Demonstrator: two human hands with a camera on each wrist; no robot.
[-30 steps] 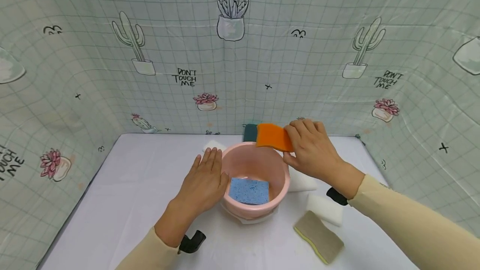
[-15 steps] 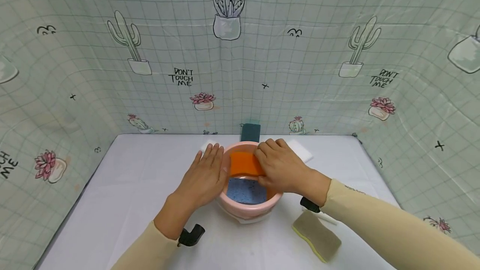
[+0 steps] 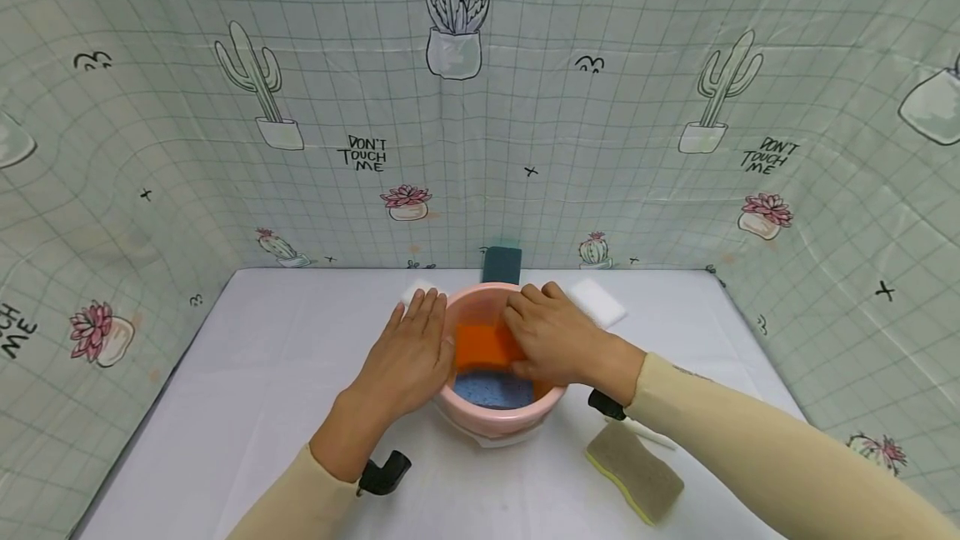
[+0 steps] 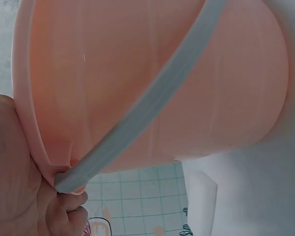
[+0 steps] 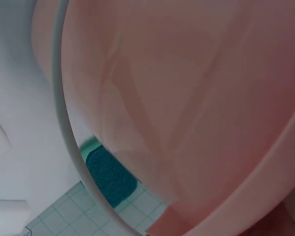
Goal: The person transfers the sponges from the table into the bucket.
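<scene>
A pink bucket (image 3: 491, 421) stands in the middle of the white table, its pale handle (image 4: 147, 105) hanging down the outside. Inside lies a blue sponge (image 3: 493, 390). My right hand (image 3: 558, 336) reaches over the right rim and grips an orange sponge (image 3: 486, 346), lowered into the bucket behind and above the blue one. The gripping fingertips are partly hidden inside. Against the left rim rests my left hand (image 3: 405, 361), palm down with fingers straight and together. In the left wrist view this hand overlaps the rim beside the handle's joint.
Right of the bucket lies a grey-brown sponge with a yellow side (image 3: 633, 472). White sponges lie around it, one at the back right (image 3: 597, 303), another partly hidden under the right arm. A dark green sponge (image 3: 502, 265) sits behind the bucket, near the patterned cloth backdrop (image 3: 525, 123).
My right hand has carried the orange sponge leftward from above the back right rim and down into the bucket, partly covering the blue sponge. My left hand has stayed at the rim.
</scene>
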